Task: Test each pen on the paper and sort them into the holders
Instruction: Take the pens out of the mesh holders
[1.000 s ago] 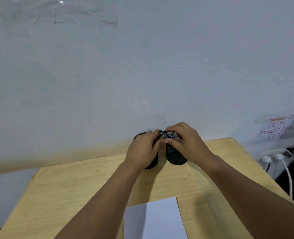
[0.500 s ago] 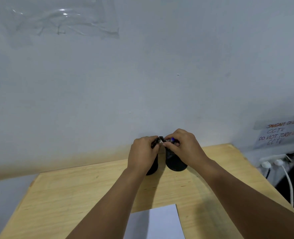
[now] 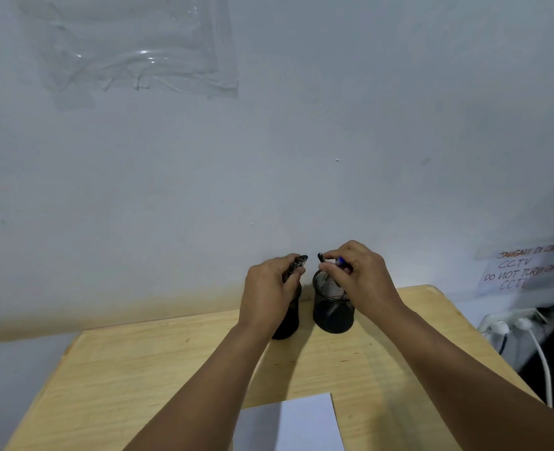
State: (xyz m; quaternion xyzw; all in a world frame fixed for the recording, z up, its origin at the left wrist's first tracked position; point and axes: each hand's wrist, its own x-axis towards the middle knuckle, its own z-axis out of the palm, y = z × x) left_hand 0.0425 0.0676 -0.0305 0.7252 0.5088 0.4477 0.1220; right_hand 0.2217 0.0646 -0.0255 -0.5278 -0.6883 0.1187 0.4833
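Looks like a small office or back-room desk corner

Plain light-wood desk [image 3: 139, 379] shoved against a bare white wall [image 3: 301, 157], two black mesh pen cups [image 3: 332, 312] at 12 o'clock, a sheet of paper [image 3: 301, 424] at 6. At 3 o'clock there's a handwritten "do not turn off CCTV" sign [image 3: 526, 271] above a power strip [image 3: 509, 322] with white plugs; clear plastic [image 3: 132, 50] is taped up at 11.

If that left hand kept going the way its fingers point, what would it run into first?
Probably the right hand and the pens it holds, just across the gap from the left hand; depth is hard to judge.
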